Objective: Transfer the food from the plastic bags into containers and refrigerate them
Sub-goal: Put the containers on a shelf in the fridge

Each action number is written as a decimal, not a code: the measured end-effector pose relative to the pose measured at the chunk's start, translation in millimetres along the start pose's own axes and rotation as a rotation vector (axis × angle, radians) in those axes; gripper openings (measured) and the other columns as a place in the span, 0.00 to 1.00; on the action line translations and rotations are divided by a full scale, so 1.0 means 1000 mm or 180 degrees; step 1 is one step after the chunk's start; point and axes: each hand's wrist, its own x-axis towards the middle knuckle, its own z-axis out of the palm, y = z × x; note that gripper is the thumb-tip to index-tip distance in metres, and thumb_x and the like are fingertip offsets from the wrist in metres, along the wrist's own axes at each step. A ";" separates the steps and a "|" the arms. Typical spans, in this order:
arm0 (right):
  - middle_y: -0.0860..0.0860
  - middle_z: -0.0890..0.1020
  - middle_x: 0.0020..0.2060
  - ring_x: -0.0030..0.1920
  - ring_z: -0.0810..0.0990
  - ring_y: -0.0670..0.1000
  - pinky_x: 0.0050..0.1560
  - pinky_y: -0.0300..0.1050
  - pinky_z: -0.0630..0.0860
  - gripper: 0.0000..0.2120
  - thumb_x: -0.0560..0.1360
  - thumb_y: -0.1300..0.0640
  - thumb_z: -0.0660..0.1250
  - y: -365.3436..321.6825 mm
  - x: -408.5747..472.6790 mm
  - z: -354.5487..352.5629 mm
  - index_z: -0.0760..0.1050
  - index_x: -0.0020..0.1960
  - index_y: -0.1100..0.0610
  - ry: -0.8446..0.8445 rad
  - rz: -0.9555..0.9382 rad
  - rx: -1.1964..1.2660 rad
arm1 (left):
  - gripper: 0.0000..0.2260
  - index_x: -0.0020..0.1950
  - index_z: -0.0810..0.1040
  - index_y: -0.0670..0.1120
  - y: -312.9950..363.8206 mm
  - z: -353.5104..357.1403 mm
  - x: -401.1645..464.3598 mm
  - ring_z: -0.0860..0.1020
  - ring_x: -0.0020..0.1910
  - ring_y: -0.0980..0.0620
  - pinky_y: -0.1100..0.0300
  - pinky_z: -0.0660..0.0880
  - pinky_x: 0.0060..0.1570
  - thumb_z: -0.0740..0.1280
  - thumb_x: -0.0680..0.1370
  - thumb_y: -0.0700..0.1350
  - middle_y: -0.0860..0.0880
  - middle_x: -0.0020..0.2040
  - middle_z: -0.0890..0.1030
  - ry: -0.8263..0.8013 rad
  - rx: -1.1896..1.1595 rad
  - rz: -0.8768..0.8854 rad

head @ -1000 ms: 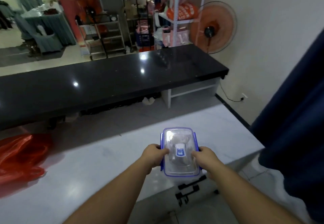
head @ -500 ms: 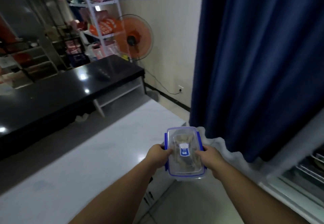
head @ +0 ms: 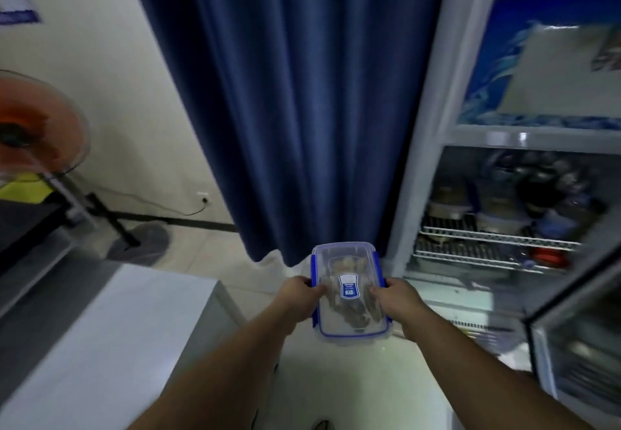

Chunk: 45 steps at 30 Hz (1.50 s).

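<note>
A clear plastic container (head: 349,315) with a blue-edged lid and blue side clips is held level in front of me, brownish food visible inside. My left hand (head: 297,297) grips its left side and my right hand (head: 398,300) grips its right side. It hangs above the floor, past the end of the white counter (head: 100,345). To the right stands a refrigerator (head: 447,167) with wire shelves (head: 487,238) that hold several jars and tubs. Its glass door (head: 578,345) is swung open at the lower right.
A dark blue curtain (head: 302,93) hangs straight ahead, down to the floor. An orange standing fan (head: 37,127) is at the left, beside the end of a black counter (head: 23,224). A wall socket with a cable (head: 203,199) sits low on the wall.
My view has swung to the right, away from the counters toward the curtain and the refrigerator. Both hands keep the same grip on the container, which has left the white counter.
</note>
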 end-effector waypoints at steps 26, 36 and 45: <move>0.56 0.86 0.41 0.44 0.86 0.59 0.48 0.54 0.83 0.18 0.67 0.46 0.68 0.071 0.103 -0.217 0.82 0.49 0.58 0.1574 0.0826 0.1033 | 0.21 0.52 0.85 0.48 0.182 0.244 0.126 0.86 0.48 0.45 0.44 0.84 0.54 0.70 0.65 0.58 0.47 0.48 0.87 -0.1479 0.1077 0.0676; 0.54 0.86 0.46 0.44 0.85 0.55 0.41 0.47 0.80 0.17 0.72 0.61 0.71 0.078 0.174 -0.330 0.77 0.61 0.56 0.0994 0.0623 0.1160 | 0.10 0.55 0.84 0.46 0.240 0.317 0.120 0.86 0.50 0.41 0.44 0.83 0.57 0.73 0.76 0.48 0.43 0.50 0.87 -0.0891 0.0556 0.0553; 0.55 0.85 0.50 0.45 0.85 0.55 0.44 0.50 0.82 0.17 0.75 0.60 0.71 0.057 0.248 -0.354 0.77 0.64 0.56 0.0915 0.0272 0.1151 | 0.11 0.57 0.81 0.46 0.273 0.349 0.172 0.84 0.50 0.41 0.44 0.82 0.53 0.72 0.76 0.48 0.42 0.51 0.85 -0.0377 0.0234 0.0638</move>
